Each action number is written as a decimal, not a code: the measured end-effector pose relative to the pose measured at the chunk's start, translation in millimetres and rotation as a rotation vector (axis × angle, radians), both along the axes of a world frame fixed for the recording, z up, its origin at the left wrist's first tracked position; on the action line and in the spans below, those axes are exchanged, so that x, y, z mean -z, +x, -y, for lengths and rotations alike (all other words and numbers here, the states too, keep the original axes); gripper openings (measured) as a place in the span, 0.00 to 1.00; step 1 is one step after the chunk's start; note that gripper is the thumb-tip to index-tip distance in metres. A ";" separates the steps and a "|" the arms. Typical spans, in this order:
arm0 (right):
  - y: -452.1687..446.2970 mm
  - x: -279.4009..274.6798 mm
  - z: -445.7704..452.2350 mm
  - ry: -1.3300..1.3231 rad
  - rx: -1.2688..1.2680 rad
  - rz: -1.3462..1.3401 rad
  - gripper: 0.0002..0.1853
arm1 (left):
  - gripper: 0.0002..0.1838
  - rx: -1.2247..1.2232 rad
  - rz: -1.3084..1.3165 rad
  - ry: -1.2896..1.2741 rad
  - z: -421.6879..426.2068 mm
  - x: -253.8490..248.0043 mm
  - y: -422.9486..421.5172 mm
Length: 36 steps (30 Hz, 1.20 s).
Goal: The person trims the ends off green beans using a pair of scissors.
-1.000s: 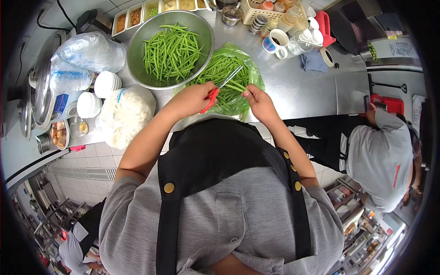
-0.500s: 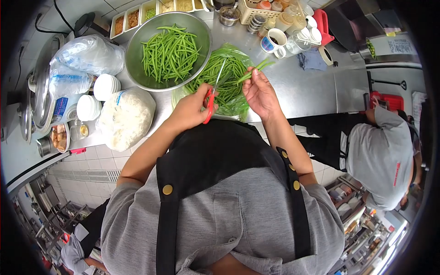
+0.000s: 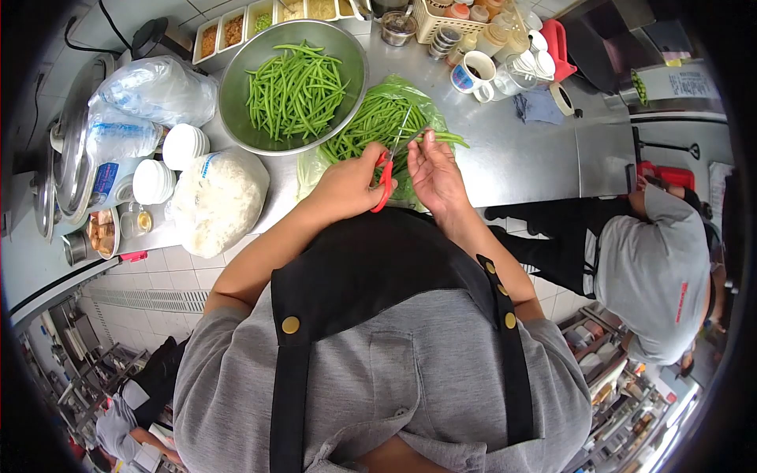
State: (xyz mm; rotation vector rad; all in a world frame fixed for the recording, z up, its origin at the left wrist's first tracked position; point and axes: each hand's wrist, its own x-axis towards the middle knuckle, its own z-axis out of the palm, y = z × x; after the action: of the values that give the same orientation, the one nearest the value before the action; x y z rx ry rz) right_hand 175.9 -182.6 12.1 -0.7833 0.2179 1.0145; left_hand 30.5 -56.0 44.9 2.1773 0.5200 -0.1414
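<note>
My left hand (image 3: 347, 185) is closed around the red handles of a pair of scissors (image 3: 385, 177); their metal blades point up, slightly parted. To the right of them my right hand (image 3: 436, 173), palm partly up, pinches a few green beans (image 3: 451, 139) between thumb and fingertips, close to the blades. Beneath both hands lies an open green plastic bag (image 3: 426, 105) full of loose green beans (image 3: 371, 124). A large steel bowl (image 3: 236, 109) stands behind and to the left, with a pile of green beans (image 3: 296, 91) in it.
On the left are a bag of white contents (image 3: 218, 206), white stacked tubs (image 3: 153, 182) and wrapped bags (image 3: 158, 91). Food containers (image 3: 260, 17) line the back. A mug (image 3: 473, 72), bottles (image 3: 495, 38) and blue cloth (image 3: 538, 108) are at the right. A co-worker (image 3: 650, 268) stands right.
My right hand turned palm up, moved right with beans, then came back slightly left and down. The scissors moved away from the beans, then right again toward them. The co-worker's arm shifted.
</note>
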 end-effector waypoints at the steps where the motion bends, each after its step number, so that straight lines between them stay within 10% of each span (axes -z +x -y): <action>1: -2.4 0.4 -0.3 0.001 0.023 -0.024 0.06 | 0.27 0.009 -0.037 -0.020 0.5 -1.9 1.7; 14: -8.5 6.6 -2.7 -0.072 0.023 -0.049 0.08 | 0.18 -0.108 0.119 -0.222 6.0 26.7 4.7; 20: 1.0 38.9 -5.9 -0.252 0.006 0.041 0.07 | 0.15 -0.180 0.059 -0.784 3.4 64.1 -6.6; 31: 19.7 -19.8 -146.1 0.035 -0.552 0.675 0.18 | 0.20 -0.221 -0.161 -0.607 -9.4 87.6 -34.4; 36: 77.6 19.9 -142.4 -0.301 -0.748 1.440 0.19 | 0.18 -0.367 -0.133 -0.736 -15.9 62.6 -42.0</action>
State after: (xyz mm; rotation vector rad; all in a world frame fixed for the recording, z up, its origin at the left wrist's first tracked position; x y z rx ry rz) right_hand 253.4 -40.2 -7.8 -1.7476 -1.2650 0.8557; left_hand -11.6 -40.2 -17.7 1.3410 0.7882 -0.2344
